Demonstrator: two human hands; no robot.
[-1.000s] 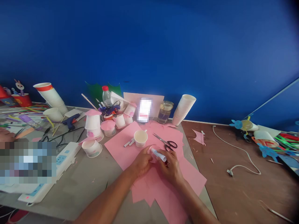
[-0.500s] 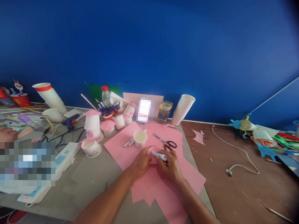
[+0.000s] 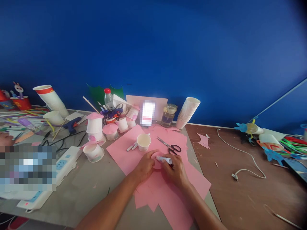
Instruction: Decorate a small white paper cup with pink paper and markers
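Note:
My left hand [image 3: 146, 164] grips the left edge of a small round pink paper piece [image 3: 157, 164], thumb and fingers closed on it. My right hand [image 3: 176, 169] is wrapped round a white marker [image 3: 165, 159], whose left end is at the pink piece; the tip itself is too small to make out. Both hands are over large pink paper sheets [image 3: 196, 182]. Just beyond them stands a white paper cup [image 3: 144, 142], with capped-looking white markers [image 3: 131, 147] lying at its left. Black-handled scissors [image 3: 170, 146] lie spread on the paper behind my right hand.
Pink-topped paper cups [image 3: 94, 124] and a tilted cup [image 3: 93, 152] stand left. A power strip [image 3: 59, 166] and glue gun [image 3: 72, 124] lie farther left, near another person's hand [image 3: 6, 139]. Behind are a glass jar [image 3: 169, 115] and stacked cups [image 3: 188, 111]. A white cable [image 3: 249, 156] lies right.
The other person's hand at the far left has drawn slightly back toward the edge. My two hands keep nearly the same pose, with the marker still at the pink piece.

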